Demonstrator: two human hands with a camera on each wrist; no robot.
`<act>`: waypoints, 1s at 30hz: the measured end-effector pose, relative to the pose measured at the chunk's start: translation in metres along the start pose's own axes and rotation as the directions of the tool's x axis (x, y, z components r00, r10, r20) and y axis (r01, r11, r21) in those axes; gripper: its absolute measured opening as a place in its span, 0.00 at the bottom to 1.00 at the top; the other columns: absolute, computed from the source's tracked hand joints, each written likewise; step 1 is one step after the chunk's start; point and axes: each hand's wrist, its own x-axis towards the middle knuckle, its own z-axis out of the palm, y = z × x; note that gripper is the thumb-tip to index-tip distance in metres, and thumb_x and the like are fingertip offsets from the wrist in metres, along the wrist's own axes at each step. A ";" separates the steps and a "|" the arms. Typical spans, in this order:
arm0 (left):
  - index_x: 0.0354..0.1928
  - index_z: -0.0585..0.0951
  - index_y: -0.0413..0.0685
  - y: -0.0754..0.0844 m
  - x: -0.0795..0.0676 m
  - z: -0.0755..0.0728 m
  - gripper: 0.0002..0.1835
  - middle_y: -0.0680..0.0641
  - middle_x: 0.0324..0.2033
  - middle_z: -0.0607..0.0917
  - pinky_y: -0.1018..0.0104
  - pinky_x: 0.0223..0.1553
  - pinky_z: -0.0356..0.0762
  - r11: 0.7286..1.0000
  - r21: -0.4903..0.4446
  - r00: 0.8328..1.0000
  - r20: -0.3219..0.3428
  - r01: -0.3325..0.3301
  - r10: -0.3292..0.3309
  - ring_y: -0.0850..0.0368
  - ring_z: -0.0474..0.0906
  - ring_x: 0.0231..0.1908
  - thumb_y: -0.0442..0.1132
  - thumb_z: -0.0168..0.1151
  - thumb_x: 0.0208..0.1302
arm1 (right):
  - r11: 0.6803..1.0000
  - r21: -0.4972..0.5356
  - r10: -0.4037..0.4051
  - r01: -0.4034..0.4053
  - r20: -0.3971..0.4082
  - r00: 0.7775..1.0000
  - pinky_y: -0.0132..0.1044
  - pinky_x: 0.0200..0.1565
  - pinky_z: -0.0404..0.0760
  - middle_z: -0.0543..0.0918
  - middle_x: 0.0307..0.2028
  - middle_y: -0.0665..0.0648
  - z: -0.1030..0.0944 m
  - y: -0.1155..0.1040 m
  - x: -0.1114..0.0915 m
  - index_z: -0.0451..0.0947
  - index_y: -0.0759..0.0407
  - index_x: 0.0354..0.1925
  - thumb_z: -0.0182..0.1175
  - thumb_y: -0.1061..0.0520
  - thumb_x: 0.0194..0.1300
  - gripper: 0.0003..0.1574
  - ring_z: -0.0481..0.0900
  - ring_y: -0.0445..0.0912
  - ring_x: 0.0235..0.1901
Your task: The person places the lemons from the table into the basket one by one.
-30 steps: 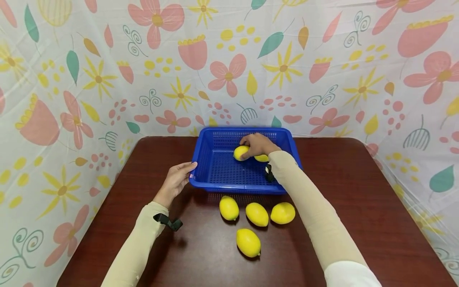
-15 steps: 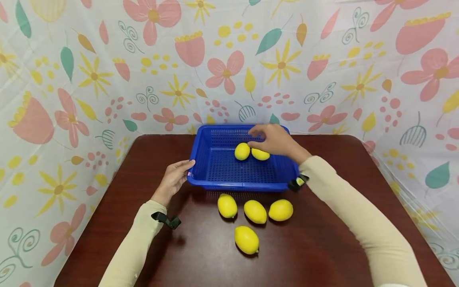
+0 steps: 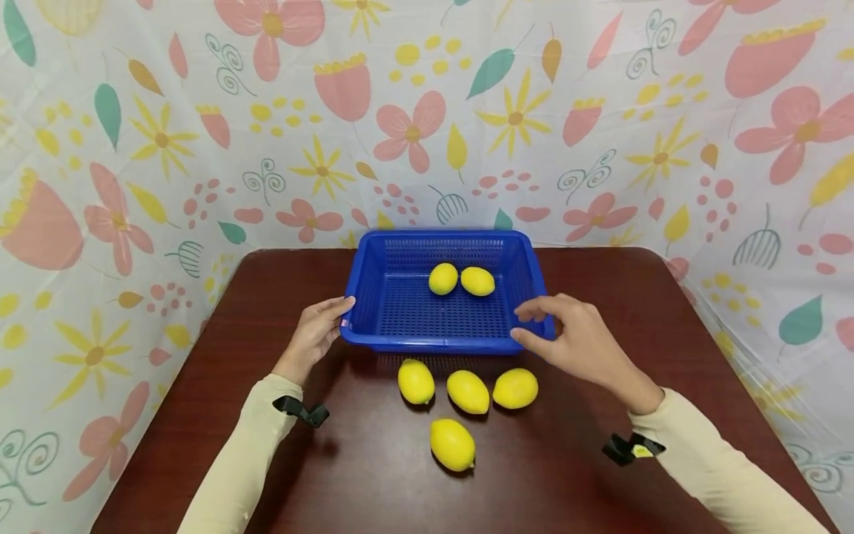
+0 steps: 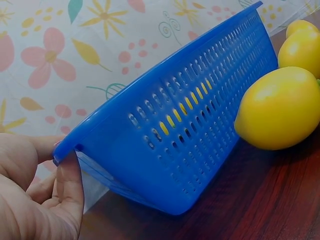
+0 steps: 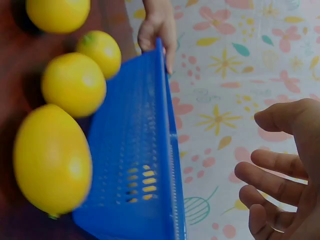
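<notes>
Blue basket [image 3: 443,343], mid-frame, holds two lemons [image 3: 477,281], the right one's long axis left-to-right; left hand [image 3: 313,332] pinches the basket, right hand [image 3: 583,341] loosely spread.

Wears 2 cream slvs [image 3: 243,445] & 2 blk wrist straps [image 3: 290,406], R strap [image 3: 620,449] w/ yel patch [image 3: 642,451].

Dark red-brown wood-grain table [image 3: 554,460], with rounded far corners. Shines a little near the front. White flower-print cloth [image 3: 490,159] behind it and along both sides. Shows big pink flowers [image 3: 411,133], spiky yellow flowers [image 3: 515,119], green leaves [image 3: 491,72] and curly swirls [image 3: 587,178].
</notes>
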 end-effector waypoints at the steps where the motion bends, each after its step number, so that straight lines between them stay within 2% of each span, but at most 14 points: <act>1: 0.57 0.77 0.36 0.000 0.000 0.000 0.19 0.55 0.29 0.87 0.72 0.34 0.83 1.000 -0.002 1.000 -0.001 0.001 -0.001 0.64 0.83 0.30 0.40 0.67 0.71 | 1.000 0.004 0.001 -0.001 -0.006 1.000 0.36 0.30 0.78 0.86 0.37 0.49 0.002 -0.001 -0.007 0.87 0.52 0.46 0.76 0.50 0.60 0.17 0.78 0.44 0.32; 9: 0.56 0.78 0.37 0.000 -0.001 0.000 0.18 0.54 0.30 0.87 0.72 0.36 0.83 1.000 -0.004 1.000 -0.002 0.001 -0.001 0.64 0.83 0.30 0.40 0.67 0.71 | 0.999 0.002 0.041 -0.041 0.007 0.999 0.38 0.36 0.80 0.86 0.38 0.43 0.024 -0.005 -0.056 0.87 0.48 0.43 0.78 0.48 0.56 0.16 0.79 0.39 0.36; 15: 0.61 0.76 0.33 -0.001 -0.002 -0.001 0.22 0.55 0.29 0.87 0.73 0.35 0.83 1.000 -0.022 1.000 0.007 -0.002 0.002 0.65 0.83 0.29 0.39 0.66 0.72 | 0.995 -0.033 0.100 -0.099 0.018 0.995 0.41 0.39 0.82 0.86 0.41 0.43 0.043 0.003 -0.082 0.87 0.50 0.44 0.81 0.46 0.51 0.23 0.78 0.38 0.40; 18: 0.64 0.74 0.32 -0.001 -0.002 -0.002 0.24 0.55 0.30 0.88 0.73 0.35 0.83 1.000 -0.020 1.000 0.010 -0.009 0.009 0.65 0.83 0.29 0.39 0.66 0.72 | 0.994 -0.043 0.095 -0.096 -0.013 0.995 0.43 0.40 0.82 0.86 0.44 0.45 0.050 0.009 -0.087 0.86 0.50 0.46 0.82 0.45 0.49 0.27 0.78 0.40 0.42; 23: 0.60 0.77 0.35 -0.001 -0.003 -0.001 0.21 0.54 0.30 0.88 0.72 0.35 0.83 1.000 -0.021 1.000 0.001 -0.007 0.007 0.64 0.83 0.30 0.39 0.66 0.71 | 0.995 -0.061 0.081 -0.082 -0.025 0.996 0.48 0.44 0.82 0.85 0.50 0.49 0.057 0.019 -0.088 0.85 0.51 0.51 0.82 0.41 0.47 0.34 0.77 0.45 0.47; 30: 0.59 0.77 0.35 -0.003 -0.002 0.001 0.20 0.55 0.29 0.87 0.72 0.35 0.83 1.000 -0.016 1.000 -0.004 -0.002 0.002 0.64 0.83 0.29 0.38 0.66 0.72 | 0.988 -0.118 0.116 -0.103 0.113 0.987 0.56 0.47 0.83 0.83 0.56 0.56 0.064 0.030 -0.082 0.81 0.48 0.60 0.80 0.33 0.46 0.46 0.76 0.53 0.53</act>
